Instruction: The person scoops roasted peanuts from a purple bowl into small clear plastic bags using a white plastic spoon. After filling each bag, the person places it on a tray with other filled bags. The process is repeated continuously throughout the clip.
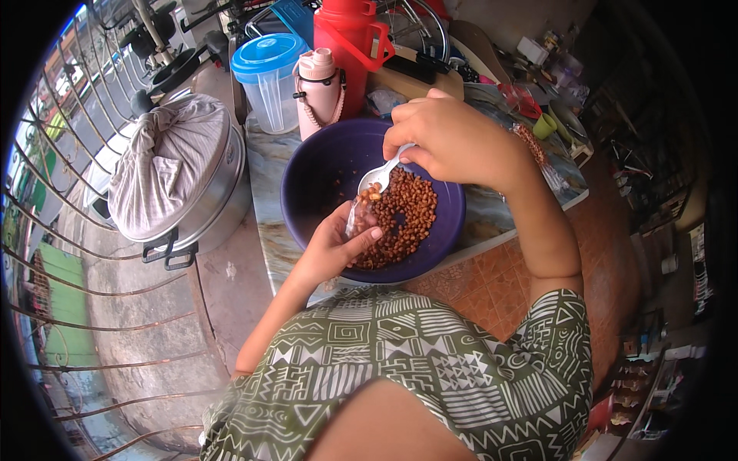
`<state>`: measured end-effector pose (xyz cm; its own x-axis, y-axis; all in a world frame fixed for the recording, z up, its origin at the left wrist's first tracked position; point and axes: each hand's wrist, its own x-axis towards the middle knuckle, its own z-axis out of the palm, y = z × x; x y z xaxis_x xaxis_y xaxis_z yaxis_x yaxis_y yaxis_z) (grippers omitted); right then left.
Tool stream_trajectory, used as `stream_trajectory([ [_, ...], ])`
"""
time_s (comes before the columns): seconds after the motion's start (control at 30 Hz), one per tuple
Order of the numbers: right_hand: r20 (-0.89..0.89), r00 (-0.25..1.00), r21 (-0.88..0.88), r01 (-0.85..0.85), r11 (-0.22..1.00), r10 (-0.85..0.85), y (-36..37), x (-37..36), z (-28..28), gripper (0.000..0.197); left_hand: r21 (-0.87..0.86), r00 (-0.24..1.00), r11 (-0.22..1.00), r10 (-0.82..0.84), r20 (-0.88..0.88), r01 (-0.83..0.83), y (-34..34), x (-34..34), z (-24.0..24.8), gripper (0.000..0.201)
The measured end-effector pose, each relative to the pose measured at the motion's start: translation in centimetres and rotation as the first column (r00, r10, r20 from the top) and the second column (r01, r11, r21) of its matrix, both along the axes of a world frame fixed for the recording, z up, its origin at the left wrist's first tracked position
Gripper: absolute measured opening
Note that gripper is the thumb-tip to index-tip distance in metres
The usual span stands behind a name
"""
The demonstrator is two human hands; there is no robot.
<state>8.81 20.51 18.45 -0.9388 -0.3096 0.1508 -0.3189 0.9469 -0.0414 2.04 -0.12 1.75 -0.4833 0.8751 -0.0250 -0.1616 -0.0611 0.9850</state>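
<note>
**Found white spoon (pixel 375 179) held at clear plastic bag (pixel 357 220) over purple basin (pixel 301 165)**

Inspected marble-patterned table (pixel 266 184), with tiled floor (pixel 492 278) to its right. Observed barred grille (pixel 84 329) along the left side and, next to the table, large metal pot (pixel 223 201) topped with a knotted striped cloth (pixel 169 165).

Found left hand (pixel 338 242) over the basin's near side, thumb and fingers closed on the bag. Found right hand (pixel 446 142) arched higher, wrist bent down, thumb and fingers pinched together on the spoon's handle. Noted spoon bowl angled down toward the bag; cannot tell whether inside its mouth.

Recorded brown nuts (pixel 413 203) heaped mostly in the basin's right half, with a few at the spoon's tip. Listed behind the basin: blue-lidded container (pixel 273 96), pink bottle (pixel 317 92), red flask (pixel 346 38).
</note>
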Motion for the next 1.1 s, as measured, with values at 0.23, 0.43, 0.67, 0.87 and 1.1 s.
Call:
stream_trajectory([
  [0.23, -0.119, 0.993, 0.017, -0.011, 1.000, 0.013, -1.0, 1.1, 0.0, 0.009, -0.024, 0.999, 0.999, 0.038, -0.007, -0.038, -0.1, 0.1, 0.2, 0.023],
  [0.43, -0.221, 0.974, -0.073, 0.032, 0.997, -0.048, 0.3, 1.6, -0.6, 0.008, 0.110, 0.996, 0.990, 0.084, 0.022, -0.086, -0.7, -0.1, -0.5, 0.018],
  [0.67, 0.204, 0.943, -0.134, 0.292, 0.947, -0.262, 5.9, -0.6, -13.5, 0.015, 0.283, 0.985, 0.946, 0.172, -0.023, -0.158, -1.2, 0.0, -0.2, 0.013],
  [0.87, 0.584, 0.811, -0.411, 0.325, 0.852, -0.027, 3.5, -0.9, -19.1, 0.019, 0.248, 0.991, 0.960, 0.130, 0.013, -0.129, -0.9, -0.3, -0.4, 0.014],
  [1.1, 0.572, 0.812, -0.580, 0.298, 0.758, 0.119, 6.3, -1.1, -17.7, 0.019, 0.175, 0.996, 0.981, 0.089, 0.009, -0.089, -0.6, -0.6, -0.7, 0.014],
])
